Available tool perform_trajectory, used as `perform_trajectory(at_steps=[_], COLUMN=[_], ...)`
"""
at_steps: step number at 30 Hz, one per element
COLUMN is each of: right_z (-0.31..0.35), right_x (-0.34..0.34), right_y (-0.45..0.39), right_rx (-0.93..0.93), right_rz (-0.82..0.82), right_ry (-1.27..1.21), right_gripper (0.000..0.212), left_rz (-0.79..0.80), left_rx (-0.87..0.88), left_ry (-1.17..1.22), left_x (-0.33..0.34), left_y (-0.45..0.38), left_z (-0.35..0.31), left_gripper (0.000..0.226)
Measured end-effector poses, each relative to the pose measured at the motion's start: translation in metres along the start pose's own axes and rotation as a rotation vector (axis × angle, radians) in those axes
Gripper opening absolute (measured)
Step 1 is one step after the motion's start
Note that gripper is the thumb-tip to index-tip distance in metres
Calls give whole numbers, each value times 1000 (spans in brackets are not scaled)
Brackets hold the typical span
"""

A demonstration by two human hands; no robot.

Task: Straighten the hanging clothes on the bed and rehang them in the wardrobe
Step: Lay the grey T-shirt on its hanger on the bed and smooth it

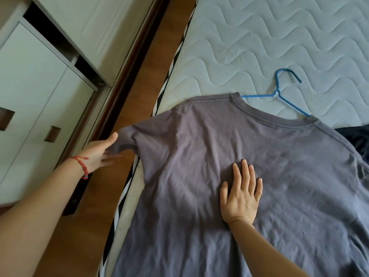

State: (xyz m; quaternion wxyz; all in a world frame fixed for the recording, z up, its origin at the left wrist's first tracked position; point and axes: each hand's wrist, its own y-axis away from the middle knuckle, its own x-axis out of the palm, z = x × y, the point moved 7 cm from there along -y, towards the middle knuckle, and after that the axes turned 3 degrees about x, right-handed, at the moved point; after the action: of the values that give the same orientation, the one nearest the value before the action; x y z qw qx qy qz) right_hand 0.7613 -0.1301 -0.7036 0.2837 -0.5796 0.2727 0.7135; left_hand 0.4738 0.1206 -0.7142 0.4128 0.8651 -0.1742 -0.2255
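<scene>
A grey T-shirt (199,156) lies spread flat on the white quilted mattress (279,47). A blue wire hanger (283,92) sticks out of its collar, hook pointing away from me. My right hand (241,192) presses flat on the shirt's middle, fingers straight and spread. My left hand (101,150), with a red bracelet on the wrist, is at the end of the shirt's left sleeve, which hangs past the mattress edge. Thumb and fingers are extended and blurred around the sleeve cuff; a firm grip is not visible.
The white wardrobe (40,86) with recessed handles stands at the left, across a strip of brown wooden floor (151,62). A dark blue garment (357,138) shows at the right edge of the bed.
</scene>
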Motion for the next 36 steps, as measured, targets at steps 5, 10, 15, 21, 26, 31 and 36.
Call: perform_trajectory(at_steps=[5,10,15,21,26,31,36], right_z=[0,0,1,2,0,0,0], right_x=[0,0,-1,-2,-1,0,-1], right_y=[0,1,1,1,2,2,2], right_rx=[0,0,2,0,4,0,-2], right_rz=[3,5,-5,-11,0,-1,3], right_ry=[2,5,1,-4,-1,-5,-12], right_gripper=[56,57,57,57,57,57,57], left_rz=[278,23,-249,-580,-41,-120,-370], left_rx=[72,310,363,356,-39,100,243], left_ry=[362,573,505,-125,412,422,330], left_x=[37,36,10,-38,12,14,-11], left_y=[11,5,19,45,41,45,49], left_z=[12,-3,-29,-36,27,48,37], left_gripper=[55,25,14,37,35,24,29])
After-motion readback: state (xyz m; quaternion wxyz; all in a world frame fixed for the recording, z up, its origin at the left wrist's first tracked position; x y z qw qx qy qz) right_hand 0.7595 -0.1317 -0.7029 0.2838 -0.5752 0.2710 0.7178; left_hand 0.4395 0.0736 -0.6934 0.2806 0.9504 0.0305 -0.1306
